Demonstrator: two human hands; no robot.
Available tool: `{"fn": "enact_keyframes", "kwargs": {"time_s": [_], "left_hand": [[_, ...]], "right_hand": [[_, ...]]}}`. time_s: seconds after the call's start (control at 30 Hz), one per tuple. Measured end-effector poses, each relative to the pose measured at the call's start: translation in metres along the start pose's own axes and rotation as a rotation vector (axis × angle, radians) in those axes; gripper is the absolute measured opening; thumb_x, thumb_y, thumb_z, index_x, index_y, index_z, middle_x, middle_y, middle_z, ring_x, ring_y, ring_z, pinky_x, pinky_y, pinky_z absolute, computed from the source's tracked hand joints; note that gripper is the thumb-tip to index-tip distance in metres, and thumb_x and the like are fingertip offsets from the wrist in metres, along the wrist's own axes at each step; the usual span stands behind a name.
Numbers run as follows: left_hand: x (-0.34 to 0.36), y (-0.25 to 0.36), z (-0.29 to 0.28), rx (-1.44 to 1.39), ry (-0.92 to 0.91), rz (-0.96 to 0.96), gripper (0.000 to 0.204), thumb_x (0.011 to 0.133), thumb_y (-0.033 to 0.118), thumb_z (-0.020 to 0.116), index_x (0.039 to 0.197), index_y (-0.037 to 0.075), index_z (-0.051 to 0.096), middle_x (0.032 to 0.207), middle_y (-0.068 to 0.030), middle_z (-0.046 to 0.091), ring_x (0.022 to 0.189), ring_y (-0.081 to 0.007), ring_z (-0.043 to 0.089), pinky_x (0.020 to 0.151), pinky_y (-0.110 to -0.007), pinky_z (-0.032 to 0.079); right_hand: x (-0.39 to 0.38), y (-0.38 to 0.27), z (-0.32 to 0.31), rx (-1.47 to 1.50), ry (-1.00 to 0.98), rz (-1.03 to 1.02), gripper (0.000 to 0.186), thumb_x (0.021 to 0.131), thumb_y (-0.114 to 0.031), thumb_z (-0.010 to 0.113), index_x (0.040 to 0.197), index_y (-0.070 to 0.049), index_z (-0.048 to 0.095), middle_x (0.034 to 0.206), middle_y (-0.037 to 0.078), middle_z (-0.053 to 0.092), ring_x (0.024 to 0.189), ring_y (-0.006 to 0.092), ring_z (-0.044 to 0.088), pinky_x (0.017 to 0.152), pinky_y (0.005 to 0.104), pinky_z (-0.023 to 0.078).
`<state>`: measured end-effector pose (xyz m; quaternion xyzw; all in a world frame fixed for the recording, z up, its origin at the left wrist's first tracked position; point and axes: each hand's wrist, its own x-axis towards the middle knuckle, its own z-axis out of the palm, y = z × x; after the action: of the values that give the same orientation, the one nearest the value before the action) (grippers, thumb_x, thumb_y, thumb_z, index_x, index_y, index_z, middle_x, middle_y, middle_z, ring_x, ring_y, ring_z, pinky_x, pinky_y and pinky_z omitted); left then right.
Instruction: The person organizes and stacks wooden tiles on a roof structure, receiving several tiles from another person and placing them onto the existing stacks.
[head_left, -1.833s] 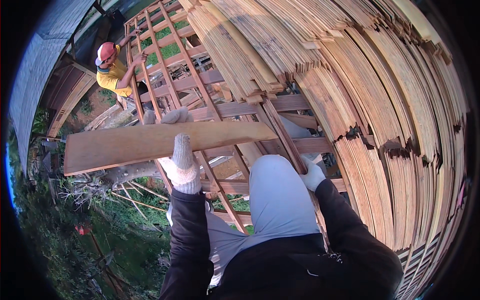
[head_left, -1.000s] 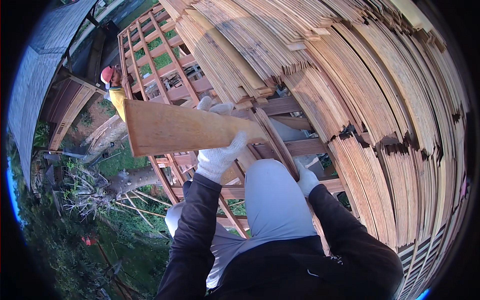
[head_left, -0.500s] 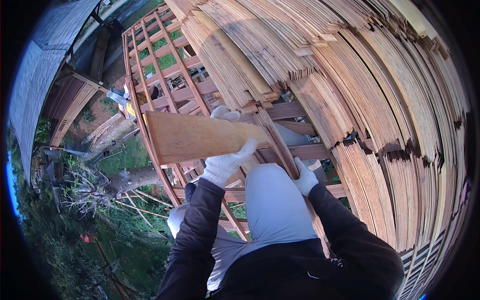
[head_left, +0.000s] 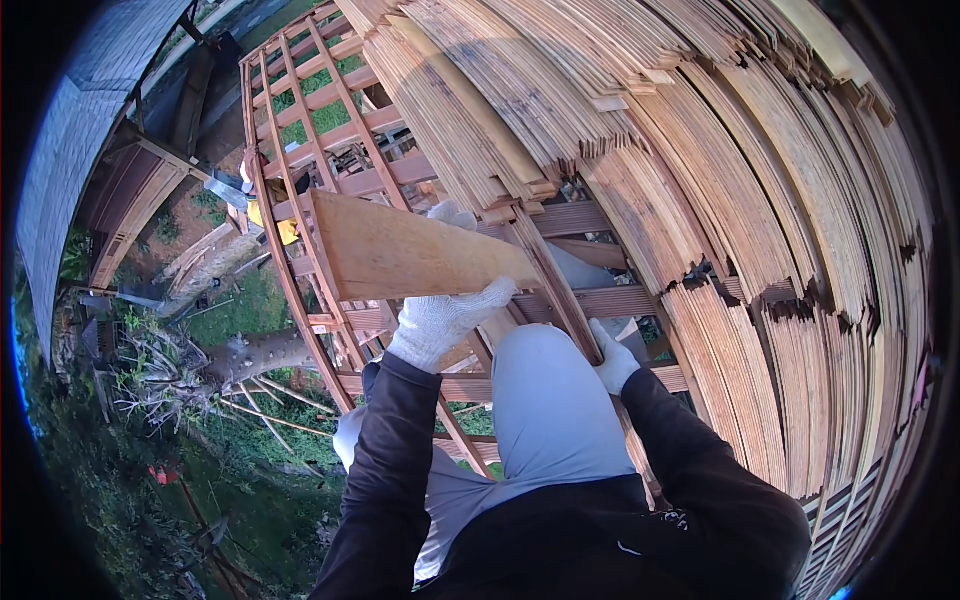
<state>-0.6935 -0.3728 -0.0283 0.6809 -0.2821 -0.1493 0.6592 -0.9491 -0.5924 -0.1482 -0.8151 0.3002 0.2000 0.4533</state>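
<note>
A broad, light-brown wooden board slants across in front of me, its wide end at the upper left. My left hand, in a white glove, grips it from the near edge. White glove fingers also show past the board's far edge. Beside its right end lies a narrow wooden board, running down toward my right knee. My right hand, gloved too, is closed at the lower end of that narrow board; its fingertips are partly hidden.
Overlapping wooden shingles cover the roof to the right. Open wooden battens form a grid at left, with ground far below through the gaps. A person in yellow is beyond the roof edge. A neighbouring grey roof stands at far left.
The broad board's wide end has swung up and slightly right, with my left hand tilting along. My right hand stays by the narrow board's lower end.
</note>
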Motion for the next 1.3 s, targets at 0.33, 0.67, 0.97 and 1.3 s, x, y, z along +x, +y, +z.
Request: {"fn": "enact_keyframes", "kwargs": {"time_s": [0.33,0.67,0.97,1.3], "left_hand": [[-0.004,0.0,-0.004,-0.171,0.086,0.041,0.105,0.068,0.014,0.085,0.152,0.003,0.021,0.14,-0.0148,0.047,0.125,-0.0252,0.051,0.103,-0.042,0.048],[0.007,0.032,-0.013,-0.178,0.082,0.126,0.111,0.064,0.012,0.091,0.15,0.002,0.022,0.128,-0.0118,0.052,0.111,-0.0218,0.059,0.095,-0.039,0.053],[0.003,0.032,-0.022,-0.208,0.077,0.097,0.109,0.065,0.011,0.09,0.151,0.0,0.024,0.129,-0.0126,0.054,0.116,-0.0239,0.059,0.097,-0.039,0.053],[0.002,0.015,-0.018,-0.138,0.055,0.086,0.106,0.067,0.017,0.09,0.151,0.001,0.026,0.132,-0.0135,0.055,0.118,-0.0241,0.058,0.1,-0.04,0.051]], "right_hand": [[0.003,0.012,0.009,0.106,0.049,0.038,0.097,0.08,-0.044,0.077,0.153,-0.002,0.03,0.145,0.023,0.05,0.133,0.0295,0.051,0.11,0.0316,0.039],[0.006,0.011,0.007,0.087,0.114,0.076,0.095,0.079,-0.046,0.078,0.15,-0.001,0.035,0.137,0.023,0.057,0.129,0.03,0.055,0.108,0.0321,0.042],[0.009,0.026,0.016,0.297,0.09,-0.034,0.089,0.086,-0.033,0.074,0.151,0.006,0.028,0.152,0.024,0.04,0.141,0.0281,0.041,0.114,0.033,0.034],[0.017,0.023,0.007,0.43,0.027,-0.039,0.097,0.079,-0.022,0.082,0.15,0.011,0.025,0.149,0.024,0.043,0.134,0.027,0.047,0.111,0.0337,0.038]]}}
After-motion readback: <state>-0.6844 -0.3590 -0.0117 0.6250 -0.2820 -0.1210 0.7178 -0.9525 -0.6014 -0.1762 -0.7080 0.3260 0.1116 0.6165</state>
